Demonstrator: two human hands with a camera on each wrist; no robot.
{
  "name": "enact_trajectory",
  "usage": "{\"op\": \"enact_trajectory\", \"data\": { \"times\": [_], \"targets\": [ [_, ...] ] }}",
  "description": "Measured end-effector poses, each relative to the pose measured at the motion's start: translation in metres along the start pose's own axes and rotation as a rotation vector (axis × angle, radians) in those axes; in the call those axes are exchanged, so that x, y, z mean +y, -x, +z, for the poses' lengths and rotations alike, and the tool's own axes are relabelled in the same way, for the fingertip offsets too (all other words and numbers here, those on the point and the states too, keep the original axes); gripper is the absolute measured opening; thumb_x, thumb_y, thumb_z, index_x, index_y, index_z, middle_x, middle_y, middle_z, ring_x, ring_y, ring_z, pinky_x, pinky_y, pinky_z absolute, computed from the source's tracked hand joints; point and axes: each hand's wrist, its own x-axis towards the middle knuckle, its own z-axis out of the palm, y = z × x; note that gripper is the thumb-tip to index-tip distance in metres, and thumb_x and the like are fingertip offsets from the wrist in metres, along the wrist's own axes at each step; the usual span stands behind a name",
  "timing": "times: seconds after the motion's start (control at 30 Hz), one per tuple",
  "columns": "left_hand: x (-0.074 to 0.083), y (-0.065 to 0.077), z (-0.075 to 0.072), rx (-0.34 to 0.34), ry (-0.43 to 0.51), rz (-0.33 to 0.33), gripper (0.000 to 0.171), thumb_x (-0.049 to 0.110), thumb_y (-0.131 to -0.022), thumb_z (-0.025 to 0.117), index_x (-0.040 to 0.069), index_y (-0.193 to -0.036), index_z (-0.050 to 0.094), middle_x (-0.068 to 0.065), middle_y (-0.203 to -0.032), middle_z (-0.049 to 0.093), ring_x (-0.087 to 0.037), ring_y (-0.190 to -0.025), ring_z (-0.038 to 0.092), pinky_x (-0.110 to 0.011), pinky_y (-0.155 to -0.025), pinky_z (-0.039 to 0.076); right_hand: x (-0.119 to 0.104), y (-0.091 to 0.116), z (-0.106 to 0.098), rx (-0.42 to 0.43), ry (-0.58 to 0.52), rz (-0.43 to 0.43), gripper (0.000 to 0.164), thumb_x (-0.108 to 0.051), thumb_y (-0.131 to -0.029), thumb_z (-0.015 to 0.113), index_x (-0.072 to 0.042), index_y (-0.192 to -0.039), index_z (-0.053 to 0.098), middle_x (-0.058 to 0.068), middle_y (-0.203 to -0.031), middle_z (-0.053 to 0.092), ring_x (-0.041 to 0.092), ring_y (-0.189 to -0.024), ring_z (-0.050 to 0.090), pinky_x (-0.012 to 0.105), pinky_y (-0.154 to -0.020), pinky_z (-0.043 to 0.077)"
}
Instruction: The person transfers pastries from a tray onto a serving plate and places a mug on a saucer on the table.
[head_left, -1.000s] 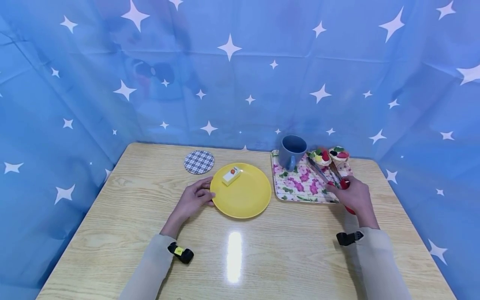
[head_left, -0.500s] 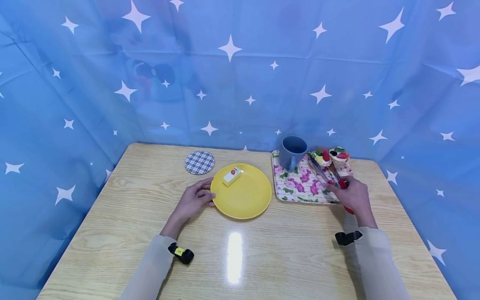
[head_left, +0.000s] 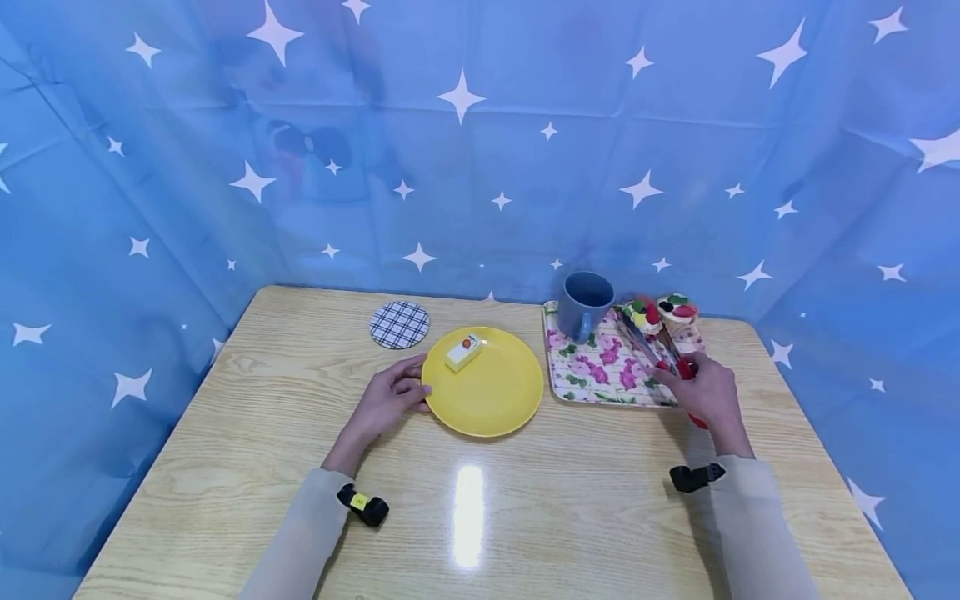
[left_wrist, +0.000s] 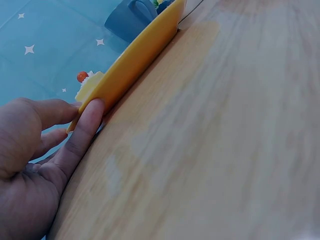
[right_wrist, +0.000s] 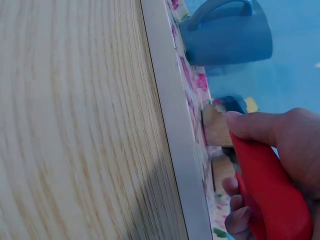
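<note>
My left hand [head_left: 387, 398] pinches the left rim of a yellow plate [head_left: 498, 396], thumb on top and fingers beneath, as the left wrist view [left_wrist: 90, 112] shows. A small cake slice [head_left: 462, 353] with an orange ball on top lies on the plate's upper left. My right hand [head_left: 711, 390] grips red-handled tongs [right_wrist: 272, 190], thumb on one handle and fingers round the other. The metal arms reach over a flowered tray [head_left: 581, 387], one on each side of a fruit-topped cupcake [head_left: 643, 315]. A second fruit-topped cupcake [head_left: 678, 310] stands to its right.
A blue mug [head_left: 585, 304] stands on the tray's left end, handle toward me. Behind the plate lies a round checked coaster [head_left: 399, 325]. The wooden table [head_left: 570, 508] ends at a blue star-printed curtain [head_left: 480, 167].
</note>
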Motion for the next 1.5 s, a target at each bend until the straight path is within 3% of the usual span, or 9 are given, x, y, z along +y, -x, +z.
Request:
{"op": "enact_trajectory", "data": {
  "times": [0.13, 0.5, 0.8, 0.93, 1.2, 1.5],
  "targets": [
    [0.002, 0.0, -0.001, -0.009, -0.004, 0.011, 0.061, 0.003, -0.099, 0.066, 0.012, -0.155, 0.044, -0.022, -0.134, 0.054, -0.016, -0.093, 0.067, -0.034, -0.081, 0.069, -0.002, 0.001, 0.0, -0.009, -0.002, 0.01, 0.083, -0.053, -0.097, 0.065, 0.016, -0.139, 0.047, 0.037, -0.124, 0.057, 0.043, -0.101, 0.057, 0.048, -0.074, 0.058],
    [0.0, 0.001, 0.0, 0.002, -0.002, -0.013, 0.06, 0.003, -0.099, 0.066, 0.016, -0.154, 0.046, -0.017, -0.133, 0.055, -0.016, -0.092, 0.068, -0.035, -0.08, 0.069, -0.005, 0.009, -0.002, -0.021, 0.009, 0.022, 0.088, -0.054, -0.097, 0.064, 0.018, -0.143, 0.043, 0.04, -0.131, 0.053, 0.049, -0.11, 0.056, 0.059, -0.084, 0.058],
    [0.0, 0.001, -0.002, 0.006, -0.005, -0.009, 0.06, 0.003, -0.099, 0.065, 0.014, -0.154, 0.046, -0.018, -0.133, 0.055, -0.016, -0.093, 0.068, -0.035, -0.08, 0.069, -0.006, 0.013, -0.005, -0.033, 0.003, 0.039, 0.092, -0.057, -0.097, 0.062, 0.017, -0.145, 0.041, 0.041, -0.136, 0.05, 0.048, -0.112, 0.052, 0.061, -0.087, 0.057],
    [0.001, 0.001, -0.002, 0.007, -0.001, -0.011, 0.06, 0.002, -0.099, 0.065, 0.013, -0.154, 0.045, -0.018, -0.133, 0.055, -0.015, -0.092, 0.068, -0.035, -0.08, 0.069, -0.006, 0.014, -0.006, -0.025, 0.003, 0.028, 0.091, -0.057, -0.096, 0.063, 0.017, -0.145, 0.042, 0.04, -0.133, 0.052, 0.047, -0.108, 0.054, 0.055, -0.08, 0.058],
    [0.0, 0.001, -0.002, 0.001, -0.006, -0.005, 0.06, 0.003, -0.099, 0.066, 0.013, -0.154, 0.045, -0.018, -0.133, 0.056, -0.014, -0.092, 0.068, -0.035, -0.08, 0.069, -0.005, 0.021, -0.008, 0.012, 0.005, -0.014, 0.082, -0.053, -0.096, 0.066, 0.016, -0.138, 0.05, 0.036, -0.119, 0.059, 0.038, -0.092, 0.056, 0.027, -0.059, 0.047],
    [0.001, 0.001, -0.001, 0.006, -0.01, -0.004, 0.059, 0.003, -0.099, 0.065, 0.013, -0.154, 0.046, -0.019, -0.132, 0.055, -0.015, -0.092, 0.068, -0.035, -0.08, 0.069, -0.007, 0.03, -0.011, 0.026, -0.005, -0.036, 0.078, -0.052, -0.097, 0.066, 0.013, -0.137, 0.053, 0.032, -0.112, 0.062, 0.032, -0.083, 0.057, 0.026, -0.055, 0.044]
  ]
}}
